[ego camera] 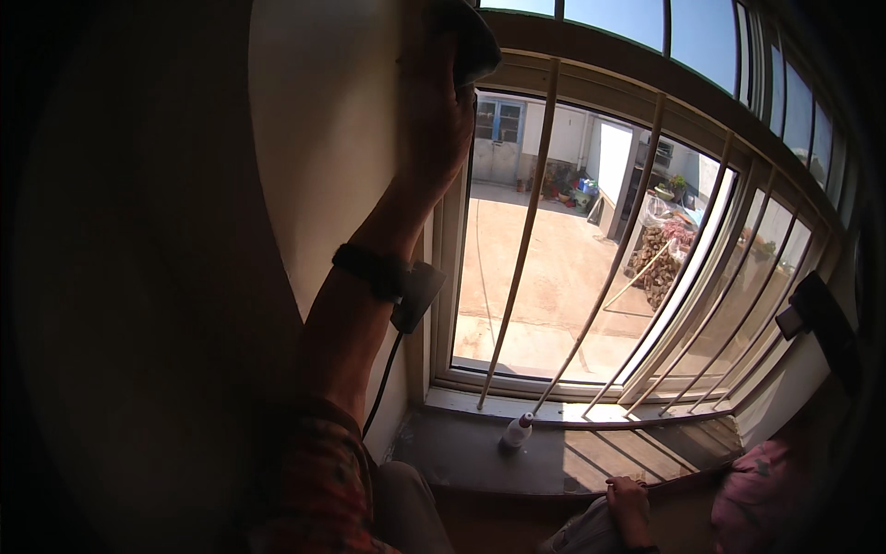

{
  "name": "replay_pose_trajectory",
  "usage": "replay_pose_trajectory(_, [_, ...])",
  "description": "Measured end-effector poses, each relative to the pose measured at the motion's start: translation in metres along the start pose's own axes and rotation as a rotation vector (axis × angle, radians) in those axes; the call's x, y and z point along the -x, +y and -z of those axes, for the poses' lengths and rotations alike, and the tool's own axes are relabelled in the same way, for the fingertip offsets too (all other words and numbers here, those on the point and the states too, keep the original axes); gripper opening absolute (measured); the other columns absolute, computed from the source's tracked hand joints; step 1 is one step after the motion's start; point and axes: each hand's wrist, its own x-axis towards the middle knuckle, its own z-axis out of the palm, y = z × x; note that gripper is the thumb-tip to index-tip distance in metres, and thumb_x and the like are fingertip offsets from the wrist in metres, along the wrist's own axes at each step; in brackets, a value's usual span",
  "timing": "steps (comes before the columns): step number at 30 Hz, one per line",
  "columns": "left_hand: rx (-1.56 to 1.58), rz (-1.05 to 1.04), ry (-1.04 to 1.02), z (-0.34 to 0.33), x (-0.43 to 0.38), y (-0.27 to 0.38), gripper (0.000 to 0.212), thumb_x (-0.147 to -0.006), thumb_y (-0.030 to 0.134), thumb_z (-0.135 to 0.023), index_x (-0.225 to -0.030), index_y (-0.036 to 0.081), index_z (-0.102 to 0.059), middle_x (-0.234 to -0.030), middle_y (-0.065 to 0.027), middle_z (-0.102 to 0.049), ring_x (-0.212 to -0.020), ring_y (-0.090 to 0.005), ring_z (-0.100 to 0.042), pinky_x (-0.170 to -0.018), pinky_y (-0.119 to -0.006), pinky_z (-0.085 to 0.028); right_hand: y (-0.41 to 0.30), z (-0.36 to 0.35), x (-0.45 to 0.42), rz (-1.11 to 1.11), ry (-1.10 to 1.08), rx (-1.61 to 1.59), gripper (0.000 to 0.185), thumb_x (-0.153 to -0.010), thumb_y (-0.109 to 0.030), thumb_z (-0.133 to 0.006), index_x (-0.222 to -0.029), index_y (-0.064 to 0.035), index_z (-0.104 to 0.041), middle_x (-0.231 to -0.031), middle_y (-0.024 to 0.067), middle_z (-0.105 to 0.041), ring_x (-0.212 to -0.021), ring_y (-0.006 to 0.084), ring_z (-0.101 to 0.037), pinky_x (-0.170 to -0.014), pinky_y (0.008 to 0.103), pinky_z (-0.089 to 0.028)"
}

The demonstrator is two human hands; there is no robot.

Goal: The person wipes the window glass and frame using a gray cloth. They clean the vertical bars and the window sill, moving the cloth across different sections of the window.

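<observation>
My left hand (439, 131) is raised at the top, beside the left side of the window frame (443, 311). It holds a dark, cloth-like item (477, 45) that is too shadowed to name exactly. A black strap with a small box (419, 298) sits on that forearm. Low in the view, what looks like my right hand (628, 505) rests on a grey-trousered knee (581, 530), nothing visible in its fingers. Beyond it, a small plastic bottle (517, 433) with a reddish collar and pale tip stands upright on the dark windowsill (450, 450).
Metal bars (533, 201) run across the window. A pale wall (325, 124) rises at left, and a black cable (384, 384) hangs from the wrist box. A person's pink sleeve (754, 488) and a black strapped device (820, 325) are at right. Outside lies a courtyard with stacked firewood (654, 266).
</observation>
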Motion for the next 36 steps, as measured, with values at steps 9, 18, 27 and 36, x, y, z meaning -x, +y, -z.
replay_pose_trajectory(9, [-0.222, -0.122, -0.111, -0.065, -0.082, -0.102, 0.047, -0.081, -0.008, -0.054, -0.127, 0.002, -0.050, -0.127, -0.0207, -0.054, -0.120, -0.0373, -0.052, -0.100, -0.045, -0.045, -0.002, -0.004, -0.001, -0.005, 0.062, -0.009, 0.010, -0.076, -0.013, -0.067, -0.085, -0.0117, -0.070, -0.081, 0.0081, -0.068, -0.077, 0.0261, -0.065, -0.074, 0.0411, -0.048])
replay_pose_trajectory(18, [-0.274, -0.110, -0.159, -0.062, -0.016, -0.081, 0.054, -0.084, -0.010, -0.049, -0.136, 0.001, -0.042, -0.138, -0.0203, -0.046, -0.129, -0.0361, -0.044, -0.109, -0.043, -0.038, -0.008, -0.005, -0.005, 0.015, 0.057, -0.028, 0.009, -0.076, -0.012, -0.066, -0.084, -0.0107, -0.069, -0.080, 0.0096, -0.068, -0.077, 0.0275, -0.065, -0.074, 0.0416, -0.047])
replay_pose_trajectory(27, [-0.185, 0.029, -0.244, -0.019, 0.065, -0.045, 0.040, -0.088, -0.004, -0.048, -0.128, 0.002, -0.050, -0.138, -0.0233, -0.044, -0.127, -0.0413, -0.043, -0.107, -0.047, -0.037, -0.009, -0.014, -0.006, 0.063, 0.089, -0.059, 0.009, -0.073, -0.012, -0.067, -0.082, -0.0116, -0.067, -0.077, 0.0073, -0.066, -0.074, 0.0259, -0.065, -0.074, 0.0417, -0.046])
replay_pose_trajectory(36, [-0.153, 0.194, -0.308, 0.014, 0.145, -0.015, 0.053, -0.080, -0.013, -0.052, -0.130, 0.006, -0.050, -0.141, -0.0209, -0.043, -0.130, -0.0396, -0.042, -0.109, -0.044, -0.037, -0.021, 0.017, 0.000, 0.032, 0.085, -0.044, 0.008, -0.077, -0.011, -0.066, -0.084, -0.0087, -0.068, -0.082, 0.0103, -0.068, -0.078, 0.0279, -0.065, -0.076, 0.0414, -0.047])
